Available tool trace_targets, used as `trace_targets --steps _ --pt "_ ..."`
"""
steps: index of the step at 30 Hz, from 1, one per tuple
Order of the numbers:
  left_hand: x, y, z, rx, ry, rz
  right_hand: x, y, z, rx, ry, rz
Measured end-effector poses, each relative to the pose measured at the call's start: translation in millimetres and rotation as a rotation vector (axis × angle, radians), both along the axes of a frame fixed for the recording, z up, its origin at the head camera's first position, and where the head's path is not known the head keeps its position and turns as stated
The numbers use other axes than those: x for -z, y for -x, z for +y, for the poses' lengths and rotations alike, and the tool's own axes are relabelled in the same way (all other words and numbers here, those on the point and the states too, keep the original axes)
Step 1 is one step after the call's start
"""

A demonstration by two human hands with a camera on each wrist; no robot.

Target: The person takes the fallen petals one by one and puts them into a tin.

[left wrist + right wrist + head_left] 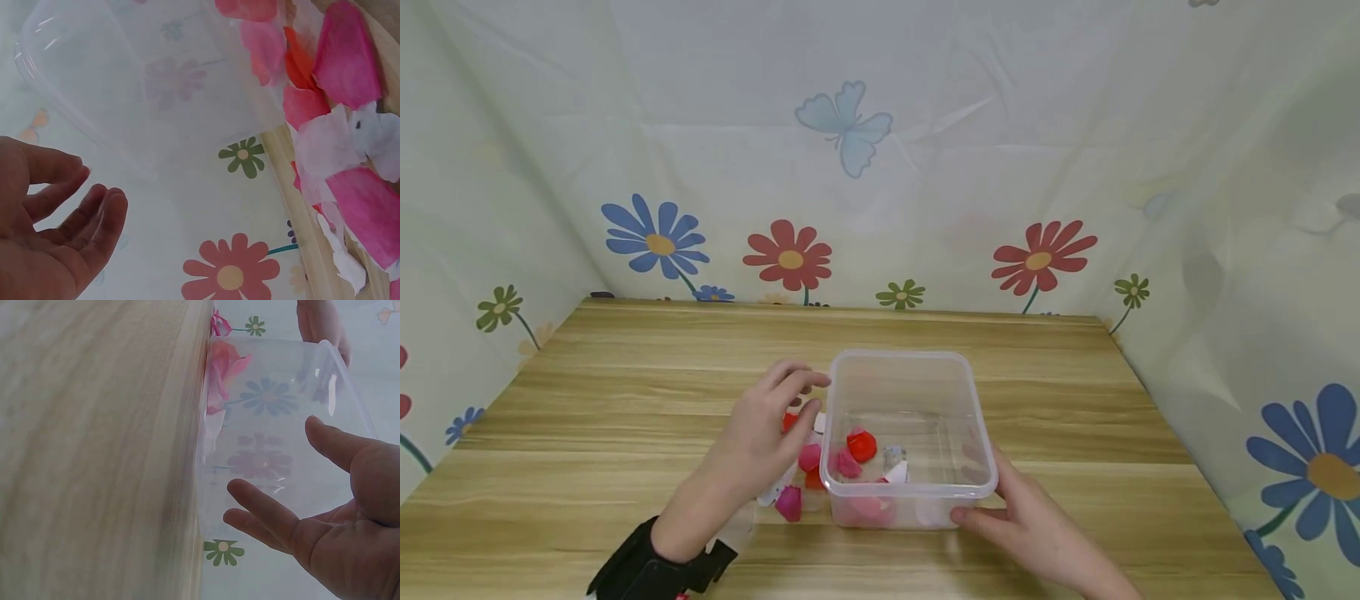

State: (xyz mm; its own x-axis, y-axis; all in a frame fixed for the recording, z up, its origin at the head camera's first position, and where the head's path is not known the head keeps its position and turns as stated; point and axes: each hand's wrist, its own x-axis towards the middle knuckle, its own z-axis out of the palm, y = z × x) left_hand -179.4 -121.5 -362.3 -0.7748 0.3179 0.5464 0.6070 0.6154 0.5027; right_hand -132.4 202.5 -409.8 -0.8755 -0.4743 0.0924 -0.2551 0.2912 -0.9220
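A clear plastic box (pixel 925 492), without a lid on it, stands on the wooden table. Inside lie a red petal-like piece (pixel 861 446), pink ones and some white scraps (pixel 898 472). My left hand (pixel 763 429) hovers by the box's left rim with nothing in its loosely bent fingers. Under and beside it spreads a loose pile of pink petals (pixel 350 59), red ones and crumpled white scraps (pixel 328 140). At the front right corner of the box, my right hand (pixel 1026 525) rests with thumb at the front and fairly straight fingers (pixel 265 509) along the right side.
A black strap with a mount (pixel 658 567) is on the left wrist. Flower-printed cloth (pixel 910 175) walls off the back and both sides of the wooden table (pixel 1060 400).
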Motion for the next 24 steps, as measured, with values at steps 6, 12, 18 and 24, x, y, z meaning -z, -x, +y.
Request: trace_targets --steps 6,12,18,24 --pt "10.5 4.3 -11.2 -0.059 0.042 -0.030 -0.3 -0.4 -0.1 0.002 0.000 -0.010" --pt "18.2 7.4 -16.7 -0.122 0.149 -0.217 0.0 -0.4 0.1 0.004 0.001 -0.008" --pt "25.0 9.5 -19.5 -0.144 0.317 -0.468 0.0 -0.3 0.4 -0.005 0.008 0.007" --pt "32.3 13.5 -22.1 -0.126 0.401 -0.545 -0.5 0.3 0.4 -0.010 0.016 -0.007"
